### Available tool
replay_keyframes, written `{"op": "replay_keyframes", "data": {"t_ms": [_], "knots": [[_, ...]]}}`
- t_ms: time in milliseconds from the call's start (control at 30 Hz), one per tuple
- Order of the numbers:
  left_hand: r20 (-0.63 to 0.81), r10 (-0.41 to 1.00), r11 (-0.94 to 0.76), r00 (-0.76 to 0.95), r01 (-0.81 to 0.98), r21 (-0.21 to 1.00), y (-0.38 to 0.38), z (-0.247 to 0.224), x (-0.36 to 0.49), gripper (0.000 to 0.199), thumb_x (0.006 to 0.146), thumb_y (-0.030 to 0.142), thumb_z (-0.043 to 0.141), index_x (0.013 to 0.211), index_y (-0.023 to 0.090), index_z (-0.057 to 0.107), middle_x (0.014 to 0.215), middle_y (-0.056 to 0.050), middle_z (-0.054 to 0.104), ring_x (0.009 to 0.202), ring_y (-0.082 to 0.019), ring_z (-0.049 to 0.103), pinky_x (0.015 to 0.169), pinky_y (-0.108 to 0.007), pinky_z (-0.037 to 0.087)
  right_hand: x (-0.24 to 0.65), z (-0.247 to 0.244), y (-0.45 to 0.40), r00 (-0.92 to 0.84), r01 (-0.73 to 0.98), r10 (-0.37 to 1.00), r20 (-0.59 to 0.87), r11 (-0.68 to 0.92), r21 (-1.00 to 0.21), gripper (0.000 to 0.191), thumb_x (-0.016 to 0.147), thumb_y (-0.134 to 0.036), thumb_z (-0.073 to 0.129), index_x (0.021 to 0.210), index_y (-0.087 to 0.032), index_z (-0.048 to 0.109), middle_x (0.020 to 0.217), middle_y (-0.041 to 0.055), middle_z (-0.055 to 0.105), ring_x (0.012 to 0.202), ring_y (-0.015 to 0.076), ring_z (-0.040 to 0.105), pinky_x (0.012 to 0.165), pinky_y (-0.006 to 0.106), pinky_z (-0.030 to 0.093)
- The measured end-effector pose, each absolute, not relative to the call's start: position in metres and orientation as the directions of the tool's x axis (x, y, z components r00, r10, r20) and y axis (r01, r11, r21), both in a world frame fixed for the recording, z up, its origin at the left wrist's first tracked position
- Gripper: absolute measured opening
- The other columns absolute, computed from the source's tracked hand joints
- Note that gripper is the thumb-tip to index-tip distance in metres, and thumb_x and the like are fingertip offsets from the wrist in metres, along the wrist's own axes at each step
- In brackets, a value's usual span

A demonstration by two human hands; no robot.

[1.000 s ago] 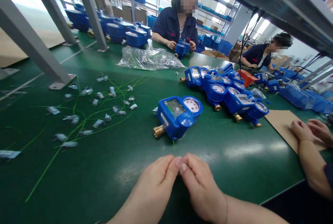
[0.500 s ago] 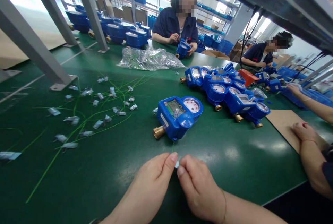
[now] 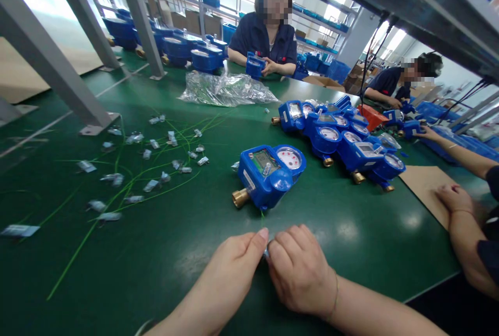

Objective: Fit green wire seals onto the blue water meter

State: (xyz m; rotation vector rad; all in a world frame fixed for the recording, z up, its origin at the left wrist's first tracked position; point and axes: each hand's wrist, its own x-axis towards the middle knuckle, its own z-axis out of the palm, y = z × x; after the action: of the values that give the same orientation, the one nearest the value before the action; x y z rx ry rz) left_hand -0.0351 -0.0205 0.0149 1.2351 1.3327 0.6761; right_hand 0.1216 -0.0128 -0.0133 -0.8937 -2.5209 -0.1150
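Blue casing marks out the meter (image 3: 273,177) that lies in the middle of our green table (image 3: 187,279), as we see it from the head view; its brass fitting (image 3: 240,198) points left, and a thin green wire (image 3: 262,216) runs from its near edge towards our hands. Our left hand (image 3: 234,263) is pinched, thumb against forefinger, on a small pale tag (image 3: 266,252) just nearer to us than the meter; our right hand (image 3: 304,271) has its fingers curled shut on the tag's right side, though they hide most of it. To the left we see loose tags (image 3: 113,179) scattered with tangled green strands (image 3: 128,182); on the far side lies a crumpled clear bag (image 3: 226,89), and to the right a heap of blue meters (image 3: 327,136). Beyond the bag, a person in dark blue (image 3: 241,37) holds another meter (image 3: 255,65); at our right, a co-worker's closed hand (image 3: 454,198) rests on brown cardboard (image 3: 421,182).
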Motion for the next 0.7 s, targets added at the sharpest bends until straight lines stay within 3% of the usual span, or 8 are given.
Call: {"op": "replay_keyframes", "data": {"t_ms": [100, 200, 300, 367, 433, 500, 567, 700], "knots": [[-0.305, 0.937, 0.248, 0.168, 0.294, 0.923, -0.021, 0.019, -0.034, 0.049, 0.087, 0.053, 0.032, 0.059, 0.018, 0.051, 0.063, 0.000, 0.057, 0.063, -0.017, 0.049, 0.063, -0.026, 0.040, 0.112, -0.010, -0.012, -0.587, 0.512, 0.736, 0.338, 0.661, -0.549, 0.023, 0.086, -0.021, 0.034, 0.068, -0.018, 0.047, 0.064, 0.0037, 0.048, 0.063, 0.0161, 0.042, 0.061, 0.031, 0.033], [-0.275, 0.939, 0.197, 0.206, 0.335, 0.921, -0.020, 0.020, -0.035, 0.052, 0.090, 0.051, 0.027, 0.057, 0.018, 0.051, 0.060, 0.000, 0.060, 0.062, -0.017, 0.054, 0.065, -0.026, 0.040, 0.099, -0.008, -0.013, -0.455, 0.223, 0.882, -0.118, -0.016, -0.975, 0.030, 0.087, -0.024, 0.025, 0.059, -0.021, 0.035, 0.048, -0.0037, 0.033, 0.045, 0.0109, 0.032, 0.048, 0.024, 0.030], [-0.267, 0.942, 0.162, 0.202, 0.423, 0.892, -0.016, 0.015, -0.039, 0.052, 0.091, 0.049, 0.025, 0.060, 0.019, 0.054, 0.063, 0.000, 0.062, 0.064, -0.017, 0.056, 0.065, -0.027, 0.039, 0.096, -0.008, -0.015, -0.458, 0.220, 0.846, -0.274, -0.190, -0.957, 0.031, 0.088, -0.027, 0.024, 0.062, -0.020, 0.038, 0.050, -0.0036, 0.035, 0.045, 0.0106, 0.032, 0.047, 0.024, 0.030], [-0.260, 0.949, 0.152, 0.178, 0.465, 0.872, -0.014, 0.011, -0.041, 0.049, 0.091, 0.049, 0.028, 0.064, 0.019, 0.056, 0.068, -0.001, 0.064, 0.067, -0.018, 0.056, 0.065, -0.027, 0.039, 0.102, -0.009, -0.015, -0.445, 0.443, 0.895, -0.030, 0.191, -0.876, 0.028, 0.091, -0.028, 0.029, 0.073, -0.017, 0.048, 0.066, 0.0035, 0.050, 0.061, 0.0146, 0.043, 0.059, 0.028, 0.035], [-0.261, 0.952, 0.159, 0.160, 0.471, 0.868, -0.012, 0.009, -0.041, 0.049, 0.090, 0.051, 0.028, 0.066, 0.019, 0.056, 0.070, -0.001, 0.064, 0.068, -0.019, 0.055, 0.065, -0.028, 0.039, 0.110, -0.012, -0.014, -0.512, 0.618, 0.819, 0.260, 0.562, -0.550, 0.023, 0.091, -0.024, 0.033, 0.085, -0.015, 0.052, 0.080, 0.0081, 0.054, 0.074, 0.0187, 0.044, 0.068, 0.033, 0.034], [-0.266, 0.952, 0.168, 0.149, 0.471, 0.866, -0.013, 0.010, -0.040, 0.051, 0.089, 0.052, 0.026, 0.065, 0.018, 0.055, 0.070, -0.002, 0.062, 0.067, -0.019, 0.054, 0.064, -0.028, 0.039, 0.116, -0.015, -0.011, -0.626, 0.644, 0.679, 0.382, 0.727, -0.238, 0.020, 0.090, -0.019, 0.034, 0.087, -0.014, 0.053, 0.078, 0.0082, 0.054, 0.072, 0.0194, 0.042, 0.066, 0.034, 0.031], [-0.274, 0.951, 0.175, 0.141, 0.483, 0.858, -0.014, 0.011, -0.039, 0.052, 0.089, 0.053, 0.025, 0.064, 0.018, 0.054, 0.068, -0.002, 0.060, 0.066, -0.019, 0.053, 0.063, -0.028, 0.039, 0.119, -0.017, -0.007, -0.695, 0.598, 0.588, 0.413, 0.792, -0.122, 0.018, 0.088, -0.017, 0.036, 0.082, -0.015, 0.053, 0.073, 0.0063, 0.052, 0.066, 0.0182, 0.039, 0.063, 0.033, 0.029], [-0.259, 0.953, 0.152, 0.160, 0.488, 0.860, -0.016, 0.011, -0.038, 0.049, 0.089, 0.051, 0.027, 0.062, 0.019, 0.052, 0.065, 0.000, 0.059, 0.063, -0.018, 0.052, 0.062, -0.028, 0.037, 0.111, -0.017, -0.001, -0.591, 0.458, 0.763, 0.262, 0.585, -0.669, 0.023, 0.087, -0.022, 0.034, 0.068, -0.018, 0.044, 0.061, 0.0008, 0.044, 0.058, 0.0140, 0.039, 0.059, 0.029, 0.031]]}}
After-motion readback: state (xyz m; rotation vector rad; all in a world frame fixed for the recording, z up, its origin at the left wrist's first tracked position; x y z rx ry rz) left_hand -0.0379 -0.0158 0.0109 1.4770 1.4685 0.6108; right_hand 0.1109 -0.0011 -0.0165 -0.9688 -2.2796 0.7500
